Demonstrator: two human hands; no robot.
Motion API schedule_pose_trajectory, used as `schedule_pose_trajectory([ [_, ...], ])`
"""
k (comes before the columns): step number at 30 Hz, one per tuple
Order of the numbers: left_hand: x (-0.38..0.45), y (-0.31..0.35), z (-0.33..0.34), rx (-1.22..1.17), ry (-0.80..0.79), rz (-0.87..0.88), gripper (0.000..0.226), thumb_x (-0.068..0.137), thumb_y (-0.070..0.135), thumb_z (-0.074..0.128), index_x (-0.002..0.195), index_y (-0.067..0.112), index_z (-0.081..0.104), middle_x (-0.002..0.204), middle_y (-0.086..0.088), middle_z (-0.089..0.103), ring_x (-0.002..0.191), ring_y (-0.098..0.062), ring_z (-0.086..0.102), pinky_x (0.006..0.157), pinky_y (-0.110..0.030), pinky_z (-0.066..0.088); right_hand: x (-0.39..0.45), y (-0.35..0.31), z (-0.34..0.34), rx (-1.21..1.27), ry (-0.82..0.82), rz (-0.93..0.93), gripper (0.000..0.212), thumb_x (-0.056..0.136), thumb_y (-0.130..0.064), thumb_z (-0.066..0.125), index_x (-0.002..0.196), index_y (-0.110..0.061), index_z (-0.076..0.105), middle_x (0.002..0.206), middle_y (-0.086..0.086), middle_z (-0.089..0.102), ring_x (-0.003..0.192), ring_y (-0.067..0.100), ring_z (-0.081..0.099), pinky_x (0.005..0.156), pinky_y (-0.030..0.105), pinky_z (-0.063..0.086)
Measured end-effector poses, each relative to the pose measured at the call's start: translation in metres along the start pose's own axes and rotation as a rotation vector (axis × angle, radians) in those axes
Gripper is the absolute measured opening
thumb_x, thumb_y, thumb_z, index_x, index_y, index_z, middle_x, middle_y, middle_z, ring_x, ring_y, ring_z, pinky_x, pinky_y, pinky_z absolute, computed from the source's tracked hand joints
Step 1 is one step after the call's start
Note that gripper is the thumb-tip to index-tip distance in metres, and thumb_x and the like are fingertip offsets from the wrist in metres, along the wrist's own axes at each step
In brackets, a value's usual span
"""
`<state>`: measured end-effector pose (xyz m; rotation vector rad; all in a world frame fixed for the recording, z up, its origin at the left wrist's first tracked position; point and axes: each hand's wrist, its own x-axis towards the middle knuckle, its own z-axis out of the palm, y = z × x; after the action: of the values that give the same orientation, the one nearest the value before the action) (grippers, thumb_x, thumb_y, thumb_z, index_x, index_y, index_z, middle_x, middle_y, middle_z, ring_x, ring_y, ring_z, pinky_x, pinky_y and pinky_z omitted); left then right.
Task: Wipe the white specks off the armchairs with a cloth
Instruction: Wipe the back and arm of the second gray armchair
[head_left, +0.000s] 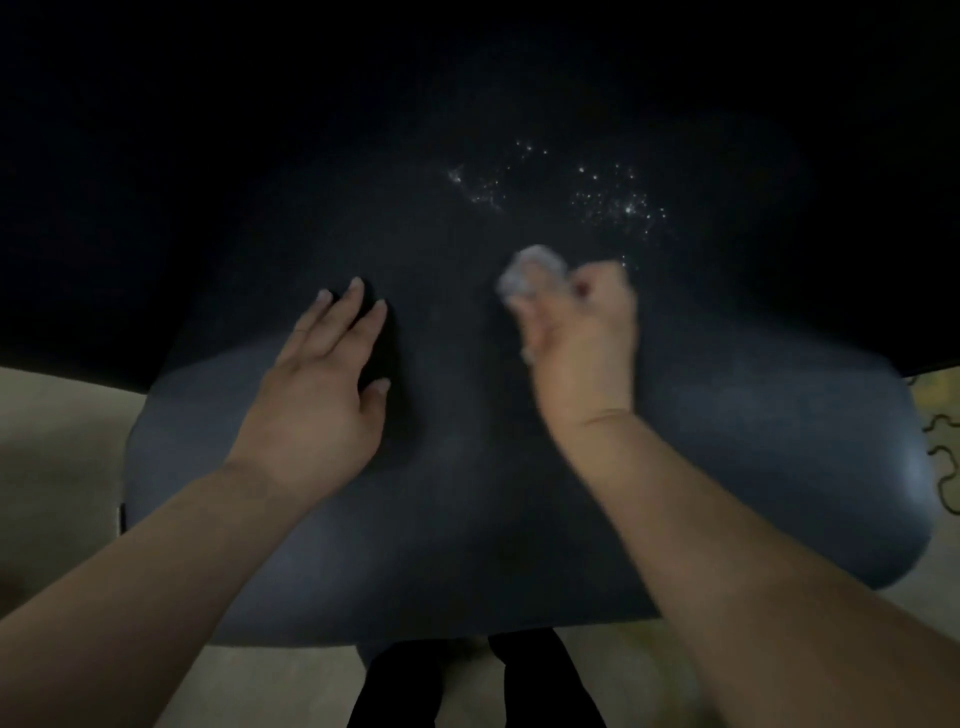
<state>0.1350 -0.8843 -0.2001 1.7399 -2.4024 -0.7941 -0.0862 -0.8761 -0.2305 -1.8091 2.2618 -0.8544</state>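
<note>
A dark blue-grey armchair seat (727, 467) fills the middle of the head view, and its back part fades into darkness. White specks (613, 200) lie scattered on the cushion beyond my hands, with a second patch of specks (478, 187) to their left. My right hand (582, 338) is shut on a crumpled pale cloth (532, 275), which sticks out past the fingers just short of the specks; hand and cloth are blurred. My left hand (322, 395) rests flat on the seat, fingers spread, holding nothing.
Beige floor (52, 441) shows on both sides and in front of the seat. A patterned rug or cord (940, 441) lies at the right edge. My dark trouser legs (467, 680) stand against the seat's front edge.
</note>
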Motion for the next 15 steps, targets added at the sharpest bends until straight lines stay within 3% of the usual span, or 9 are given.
schedule_pose_trajectory([
  [2,0.005,-0.001,0.000,0.002,0.002,-0.011,0.067,0.092,0.020,0.057,0.151,0.019,0.026,0.160,0.004,0.010,0.147,-0.015,0.002,0.113,-0.016,-0.005,0.007,0.030,-0.017,-0.204,0.058,0.168,0.012,0.086,-0.033,0.068,0.089,-0.026,0.059,0.097,0.007,0.050,0.085,0.023,0.054,0.074,0.040,0.050],
  [4,0.009,-0.002,-0.001,-0.005,-0.001,-0.029,0.066,0.092,0.021,0.056,0.151,0.019,0.025,0.161,0.004,0.009,0.147,-0.014,0.002,0.113,-0.015,-0.006,-0.006,0.033,-0.019,-0.103,0.003,0.192,0.013,0.088,-0.032,0.065,0.099,-0.032,0.058,0.101,0.012,0.045,0.091,0.030,0.052,0.077,0.040,0.052],
  [5,0.011,-0.001,-0.002,-0.008,0.000,-0.036,0.066,0.092,0.022,0.056,0.151,0.019,0.025,0.161,0.004,0.009,0.147,-0.014,0.002,0.113,-0.015,-0.006,-0.014,0.025,-0.015,-0.070,-0.005,0.169,0.013,0.084,-0.032,0.068,0.089,-0.037,0.057,0.099,0.014,0.045,0.090,0.030,0.053,0.071,0.038,0.053],
  [7,0.015,0.001,-0.003,-0.008,-0.005,-0.048,0.068,0.092,0.023,0.056,0.151,0.019,0.024,0.161,0.004,0.008,0.147,-0.014,0.002,0.114,-0.018,-0.004,-0.032,0.002,-0.001,-0.005,0.005,0.049,0.013,0.073,-0.039,0.072,0.073,-0.041,0.060,0.096,0.008,0.046,0.086,0.026,0.054,0.063,0.029,0.051],
  [8,0.018,0.002,-0.003,-0.008,-0.012,-0.054,0.069,0.091,0.025,0.056,0.152,0.020,0.023,0.161,0.004,0.008,0.147,-0.014,0.001,0.116,-0.021,-0.002,-0.033,-0.008,0.006,-0.046,-0.023,-0.162,0.007,0.076,-0.041,0.068,0.081,-0.044,0.065,0.095,0.005,0.047,0.085,0.024,0.053,0.065,0.028,0.048],
  [10,0.022,0.005,-0.004,-0.013,-0.028,-0.068,0.072,0.090,0.032,0.058,0.152,0.022,0.022,0.161,0.007,0.006,0.147,-0.012,0.000,0.119,-0.029,0.004,-0.019,-0.016,0.016,0.001,-0.095,-0.420,0.027,0.085,-0.039,0.055,0.106,-0.032,0.070,0.092,0.006,0.048,0.080,0.024,0.049,0.066,0.031,0.042],
  [11,0.024,0.007,-0.004,-0.012,-0.032,-0.074,0.074,0.089,0.035,0.058,0.152,0.023,0.021,0.161,0.009,0.006,0.147,-0.011,0.000,0.120,-0.033,0.007,-0.010,-0.009,0.018,0.030,-0.099,-0.387,0.025,0.085,-0.039,0.054,0.103,-0.031,0.071,0.088,0.008,0.050,0.077,0.024,0.049,0.064,0.033,0.042],
  [13,0.026,0.010,-0.004,-0.008,-0.032,-0.086,0.076,0.088,0.040,0.059,0.152,0.026,0.020,0.160,0.011,0.005,0.147,-0.010,0.000,0.119,-0.036,0.008,0.019,0.015,0.009,0.005,0.057,-0.100,0.009,0.080,-0.040,0.065,0.073,-0.046,0.064,0.081,0.007,0.055,0.071,0.022,0.053,0.057,0.037,0.043],
  [15,0.029,0.014,-0.005,-0.005,-0.033,-0.083,0.076,0.088,0.040,0.059,0.152,0.026,0.020,0.161,0.010,0.006,0.147,-0.011,0.000,0.119,-0.035,0.007,0.025,0.043,-0.003,-0.026,0.085,0.101,0.021,0.078,-0.047,0.066,0.065,-0.054,0.051,0.089,0.004,0.052,0.077,0.018,0.053,0.065,0.038,0.045],
])
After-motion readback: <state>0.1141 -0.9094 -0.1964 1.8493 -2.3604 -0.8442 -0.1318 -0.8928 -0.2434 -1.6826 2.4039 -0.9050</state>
